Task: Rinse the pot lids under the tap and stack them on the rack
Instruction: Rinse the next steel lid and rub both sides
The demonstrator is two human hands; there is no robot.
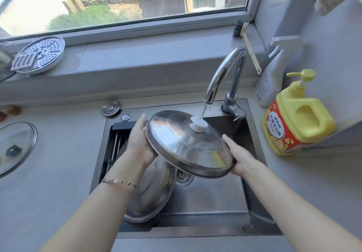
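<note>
A steel pot lid (176, 144) with a white knob (197, 124) is held tilted over the sink. Water from the chrome tap (225, 73) falls onto the knob. My left hand (138, 140) grips the lid's left rim and my right hand (239, 157) grips its lower right rim. Below it a second steel lid (150, 193) leans on the black rack (115, 144) across the sink's left side. A glass lid (15, 146) with a black knob lies on the counter at the left.
The steel sink (211, 198) has a drain strainer (183, 177). A yellow soap pump bottle (295, 118) and a white spray bottle (272, 75) stand at the right. A brush (248, 44) leans at the window corner. A perforated steamer plate (41, 53) sits on the sill.
</note>
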